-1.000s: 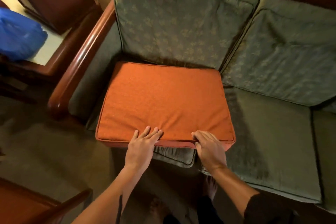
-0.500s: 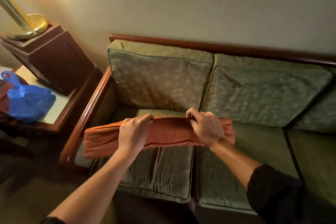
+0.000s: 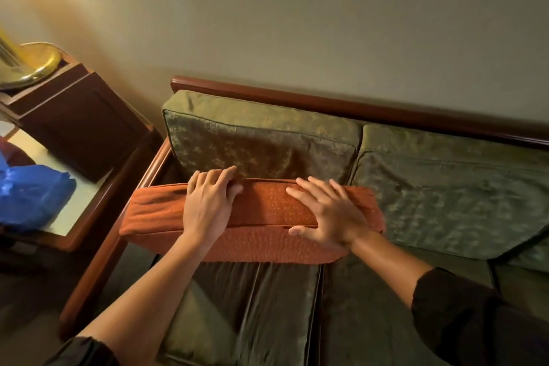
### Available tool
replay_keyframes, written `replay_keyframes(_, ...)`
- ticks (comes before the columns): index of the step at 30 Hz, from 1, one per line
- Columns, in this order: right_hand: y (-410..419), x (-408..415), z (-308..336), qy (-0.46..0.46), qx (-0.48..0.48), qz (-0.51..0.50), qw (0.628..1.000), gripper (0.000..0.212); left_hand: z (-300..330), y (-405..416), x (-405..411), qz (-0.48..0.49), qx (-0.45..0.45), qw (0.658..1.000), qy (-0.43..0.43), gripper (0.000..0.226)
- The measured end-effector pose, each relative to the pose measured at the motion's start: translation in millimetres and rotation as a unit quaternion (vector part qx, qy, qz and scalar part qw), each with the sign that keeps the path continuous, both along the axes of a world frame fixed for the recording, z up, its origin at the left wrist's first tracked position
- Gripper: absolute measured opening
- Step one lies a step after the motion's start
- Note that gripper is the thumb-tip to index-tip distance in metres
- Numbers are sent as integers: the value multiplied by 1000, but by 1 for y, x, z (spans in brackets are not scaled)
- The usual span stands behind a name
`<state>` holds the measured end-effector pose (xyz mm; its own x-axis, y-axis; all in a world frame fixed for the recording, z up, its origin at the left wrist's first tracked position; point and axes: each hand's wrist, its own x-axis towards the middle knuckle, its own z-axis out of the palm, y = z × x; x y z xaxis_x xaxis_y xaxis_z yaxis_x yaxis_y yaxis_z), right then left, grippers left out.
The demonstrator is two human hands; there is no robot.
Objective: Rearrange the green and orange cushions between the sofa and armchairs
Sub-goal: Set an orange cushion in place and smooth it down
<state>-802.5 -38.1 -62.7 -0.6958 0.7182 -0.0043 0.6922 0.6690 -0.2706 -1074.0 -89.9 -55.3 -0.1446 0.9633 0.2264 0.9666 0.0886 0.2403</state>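
The orange cushion [image 3: 267, 208] stands on its long edge on the left seat of the sofa, leaning back against the left green back cushion [image 3: 261, 145]. My left hand [image 3: 208, 205] lies over its top edge with the fingers curled down the far side. My right hand [image 3: 329, 214] rests flat on the same edge, fingers spread, thumb on the front face. A second green back cushion [image 3: 445, 187] sits to the right. The green seat cushion [image 3: 252, 306] shows below the orange one.
The sofa's wooden armrest [image 3: 118, 232] runs along the left and its top rail [image 3: 297, 98] sits against the wall. A side table [image 3: 80, 205] on the left carries a blue plastic bag [image 3: 32, 193], a dark wooden box [image 3: 77, 119] and a brass lamp base [image 3: 32, 65].
The orange cushion lay flat on the seat, was lifted by its front edge with both hands, and now stands upright against the back cushion. My right hand has spread flat.
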Motion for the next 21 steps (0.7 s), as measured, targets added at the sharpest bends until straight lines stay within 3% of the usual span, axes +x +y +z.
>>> replay_keyframes(3, 21, 0, -7, -24, 8, 16, 1000, 90, -1, -2, -4, -73, -32, 997, 6, 61)
replay_keyframes(7, 36, -3, -18, -23, 47, 12, 999, 83, 2, 3, -21, -180, -94, 977, 65, 72)
replay_keyframes(11, 46, -6, -25, -13, 59, 0, 998, 73, 0, 7, -47, -185, -130, 964, 143, 86)
replay_keyframes(17, 46, -10, -25, 28, 58, -13, 998, 56, -10, 6, -39, -156, -115, 962, 193, 68)
replay_keyframes(21, 31, -2, -20, 50, 67, -7, 996, 51, -10, -13, -27, -134, -92, 973, 164, 63)
